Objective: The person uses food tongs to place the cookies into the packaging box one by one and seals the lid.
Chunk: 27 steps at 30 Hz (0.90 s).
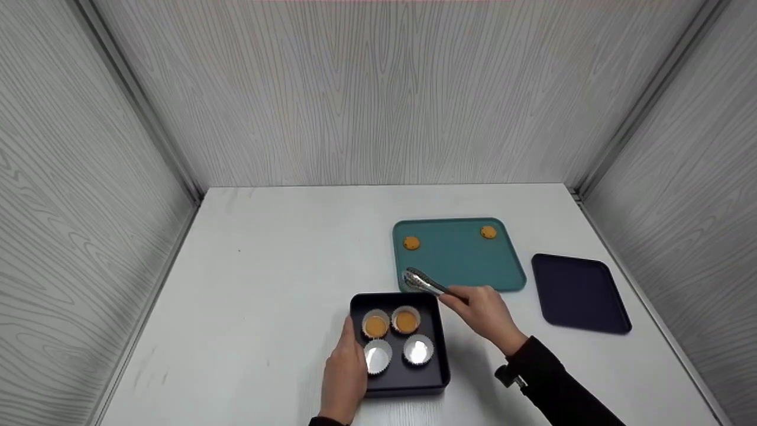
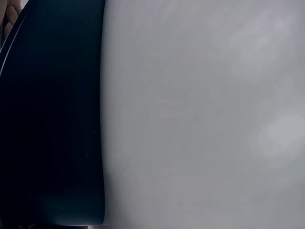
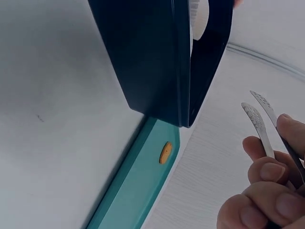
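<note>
My left hand (image 1: 344,373) lies along the left wall of the deep, dark navy, rectangular box (image 1: 408,379), fingers straight; whether my thumb hooks its rim I cannot tell. If that hand pushes unevenly, I judge, the box could slide and jostle the cups inside: two white fluted cups (image 1: 375,313) holding orange-brown round biscuits on its far side, and two bare white fluted cups (image 1: 418,350) on its near side, which look light enough to tip if brushed. Just beyond the box's far right corner are the silver metal tongs (image 1: 421,285), tips apart, nothing between them; too weak a squeeze could drop a biscuit, too hard a one crack it. Beyond the box, on the teal rectangular tray (image 1: 452,260), sit two loose orange-brown round biscuits (image 1: 411,243); a low swipe could skid them. Right of the box, my right hand (image 1: 486,313) grips the tongs, whose long axis slants, tips pointing left and away from me
</note>
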### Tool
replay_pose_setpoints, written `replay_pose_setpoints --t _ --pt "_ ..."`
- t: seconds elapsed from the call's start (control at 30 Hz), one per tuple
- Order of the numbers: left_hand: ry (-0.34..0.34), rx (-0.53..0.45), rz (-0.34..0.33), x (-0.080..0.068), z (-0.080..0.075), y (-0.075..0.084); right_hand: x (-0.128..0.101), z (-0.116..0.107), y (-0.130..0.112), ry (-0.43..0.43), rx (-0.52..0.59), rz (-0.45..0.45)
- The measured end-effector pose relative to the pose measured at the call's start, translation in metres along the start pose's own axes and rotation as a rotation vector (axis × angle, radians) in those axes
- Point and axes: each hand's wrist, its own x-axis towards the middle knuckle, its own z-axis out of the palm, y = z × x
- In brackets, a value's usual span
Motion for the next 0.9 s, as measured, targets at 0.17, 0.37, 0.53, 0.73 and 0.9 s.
replay_pose_setpoints --t 0.17,0.37,0.53,0.73,0.9 --pt "-0.006 -0.009 -0.009 0.0 0.0 0.0 0.004 -0.008 0.011 0.019 -0.004 0.066" --pt "-0.01 -0.015 -0.008 0.001 0.001 -0.001 0.008 -0.019 0.032 0.031 -0.017 0.161" --pt "-0.019 -0.013 -0.017 0.001 0.0 0.0 0.012 -0.027 0.049 0.033 -0.02 0.244" --pt "-0.036 -0.025 -0.04 0.001 0.0 0.001 0.017 -0.033 0.071 0.056 -0.068 0.314" --pt "-0.031 -0.022 -0.031 0.0 0.0 0.0 0.02 -0.038 0.086 0.061 -0.105 0.386"
